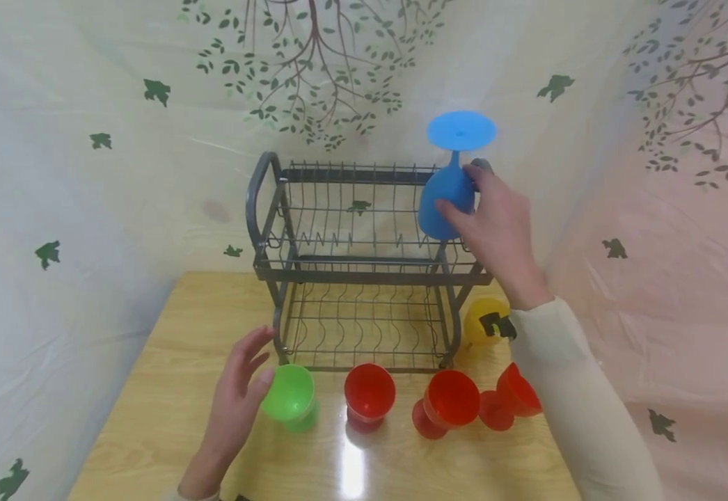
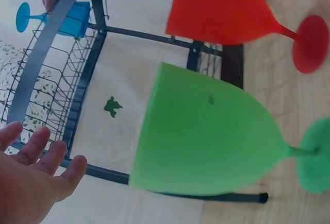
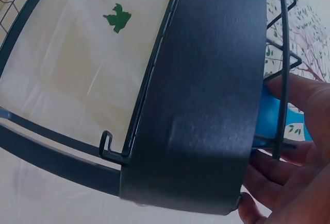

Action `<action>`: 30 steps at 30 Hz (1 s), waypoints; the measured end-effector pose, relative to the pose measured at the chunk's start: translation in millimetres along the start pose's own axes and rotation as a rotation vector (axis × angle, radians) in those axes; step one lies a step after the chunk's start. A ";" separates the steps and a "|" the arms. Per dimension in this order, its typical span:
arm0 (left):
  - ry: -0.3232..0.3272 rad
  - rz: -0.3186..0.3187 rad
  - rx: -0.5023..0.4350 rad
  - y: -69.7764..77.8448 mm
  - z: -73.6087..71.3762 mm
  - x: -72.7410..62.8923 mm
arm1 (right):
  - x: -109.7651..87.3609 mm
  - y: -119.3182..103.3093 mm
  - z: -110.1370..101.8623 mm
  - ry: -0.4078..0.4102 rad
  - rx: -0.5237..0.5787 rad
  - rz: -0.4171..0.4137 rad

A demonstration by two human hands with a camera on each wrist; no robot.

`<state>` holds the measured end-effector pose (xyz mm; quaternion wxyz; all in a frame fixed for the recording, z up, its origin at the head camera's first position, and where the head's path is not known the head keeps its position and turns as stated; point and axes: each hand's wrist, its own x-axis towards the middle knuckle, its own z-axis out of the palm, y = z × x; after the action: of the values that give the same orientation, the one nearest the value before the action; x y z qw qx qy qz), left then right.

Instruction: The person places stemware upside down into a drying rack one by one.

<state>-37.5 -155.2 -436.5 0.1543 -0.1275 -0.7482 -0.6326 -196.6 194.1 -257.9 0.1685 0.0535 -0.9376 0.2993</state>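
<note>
Upside down at the right end of the rack's upper tier is a blue goblet (image 1: 447, 198), its round foot uppermost. My right hand (image 1: 495, 226) grips its bowl between thumb and fingers; in the right wrist view the rack's dark front bar hides most of the blue bowl. The two-tier dark dish rack (image 1: 370, 277) stands on the wooden table. My left hand (image 1: 239, 390) is beside an upright green goblet (image 1: 290, 396), fingers apart and loosely bent. In the left wrist view that hand's palm holds nothing, and the green goblet (image 2: 211, 136) stands apart from its fingers.
A red goblet (image 1: 369, 393) stands right of the green one. Another red goblet (image 1: 452, 400) and a third red goblet (image 1: 518, 391) are further right, partly by my sleeve. A yellow goblet (image 1: 483, 316) is beside the rack's right leg. Patterned cloth (image 1: 120, 209) hangs behind.
</note>
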 end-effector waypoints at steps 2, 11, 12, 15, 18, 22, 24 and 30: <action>0.004 0.014 0.043 -4.1 -1.7 -2.1 | 2.9 1.1 -0.9 -0.018 -0.034 0.000; 0.001 -0.001 0.160 -14.7 -12.8 -13.9 | 9.3 5.2 -0.3 -0.081 -0.106 0.021; 0.001 -0.008 0.164 -15.5 -13.8 -14.9 | 9.4 5.1 0.1 -0.083 -0.108 0.023; 0.000 -0.034 0.178 -18.5 -15.9 -17.4 | 9.9 4.8 0.7 -0.088 -0.128 0.018; -0.002 -0.060 0.196 -21.7 -16.1 -19.2 | 10.1 4.9 1.5 -0.089 -0.146 0.005; -0.015 -0.052 0.229 -25.1 -14.3 -21.1 | 9.0 7.0 1.9 -0.077 -0.153 -0.027; -0.017 -0.034 0.241 -26.2 -13.3 -21.5 | 7.1 9.1 1.7 -0.067 -0.136 -0.048; -0.013 0.016 0.266 -26.7 -10.6 -22.9 | -10.9 16.5 -5.1 -0.069 -0.046 -0.079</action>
<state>-26.0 -170.0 -468.1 0.1703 -0.1160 -0.8253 -0.5258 -188.2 210.5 -266.8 0.1491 0.0971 -0.9466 0.2688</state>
